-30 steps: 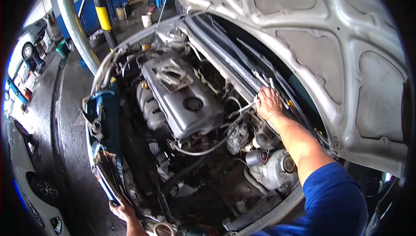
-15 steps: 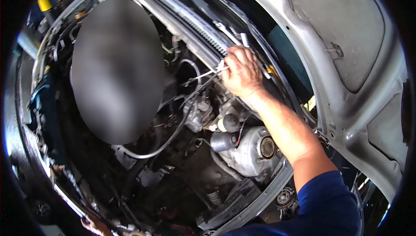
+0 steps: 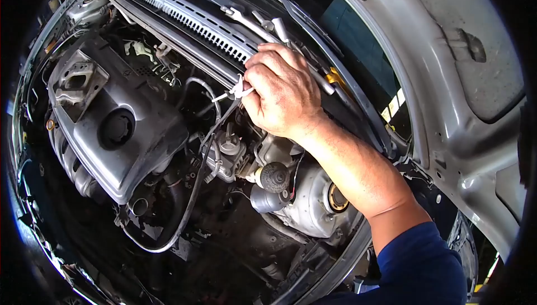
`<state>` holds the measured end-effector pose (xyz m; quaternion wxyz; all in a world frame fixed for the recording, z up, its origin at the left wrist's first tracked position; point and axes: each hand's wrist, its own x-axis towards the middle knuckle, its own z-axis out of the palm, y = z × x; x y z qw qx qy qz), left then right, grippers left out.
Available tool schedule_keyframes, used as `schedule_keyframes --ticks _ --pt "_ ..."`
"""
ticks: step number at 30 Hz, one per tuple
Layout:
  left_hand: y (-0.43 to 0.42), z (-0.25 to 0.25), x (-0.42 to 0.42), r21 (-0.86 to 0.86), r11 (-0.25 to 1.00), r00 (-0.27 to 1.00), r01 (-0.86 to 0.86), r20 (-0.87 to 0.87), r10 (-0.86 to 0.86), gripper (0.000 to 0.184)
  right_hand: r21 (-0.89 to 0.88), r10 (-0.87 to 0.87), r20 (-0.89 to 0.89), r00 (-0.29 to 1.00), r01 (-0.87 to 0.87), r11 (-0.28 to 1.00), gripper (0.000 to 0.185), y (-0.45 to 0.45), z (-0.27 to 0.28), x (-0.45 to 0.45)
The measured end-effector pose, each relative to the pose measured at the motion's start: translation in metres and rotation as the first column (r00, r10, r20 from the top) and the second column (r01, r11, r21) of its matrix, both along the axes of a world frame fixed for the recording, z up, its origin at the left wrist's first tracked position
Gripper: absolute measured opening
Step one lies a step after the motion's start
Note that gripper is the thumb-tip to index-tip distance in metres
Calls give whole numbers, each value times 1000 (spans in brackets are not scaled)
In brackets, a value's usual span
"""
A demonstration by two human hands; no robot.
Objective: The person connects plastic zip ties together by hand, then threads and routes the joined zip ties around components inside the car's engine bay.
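My right hand (image 3: 284, 89) is closed at the edge of the grey cowl panel (image 3: 190, 20), its fingertips pinching a small white plastic piece (image 3: 239, 88). From beside that piece a thin cable (image 3: 197, 184) curves down into the engine bay. Several metal wrenches (image 3: 246, 22) lie on the cowl just beyond my fingers. The grey engine cover (image 3: 126, 128) is to the left, with a loose metal bracket (image 3: 78, 85) on top. My left hand is out of view.
The raised hood (image 3: 447, 81) spans the right side. Below my forearm are the strut tower (image 3: 316, 204) and a dark cylinder beside a round knob (image 3: 274, 177). The fender edge (image 3: 341, 254) runs along the bottom right.
The view has moved closer and toward the right side of the bay. My right hand stays at the cowl edge. My left hand, earlier at the front edge, has left the view.
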<state>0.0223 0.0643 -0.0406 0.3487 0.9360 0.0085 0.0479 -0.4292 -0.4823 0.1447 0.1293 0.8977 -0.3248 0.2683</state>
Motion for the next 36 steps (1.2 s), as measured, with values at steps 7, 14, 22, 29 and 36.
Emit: schedule_keyframes --ticks 7,14,22,29,36 --pt "-5 1 -1 7 1000 1000 -1 7 1 66 -41 58 81 995 -54 998 14 -1 2 2" --pt "-8 1 -2 7 1000 1000 -2 11 2 66 -32 96 120 988 -93 995 16 0 4 0" --pt "-8 0 -2 6 1000 1000 -7 17 7 65 -32 125 125 984 -121 992 16 -2 0 -4" --pt "-12 2 -2 8 1000 1000 -3 29 3 64 -76 240 257 936 -228 971 27 -6 1 0" --pt "-8 3 -4 4 1000 999 -15 34 15 63 -47 182 194 964 -176 983 20 -4 1 -5"
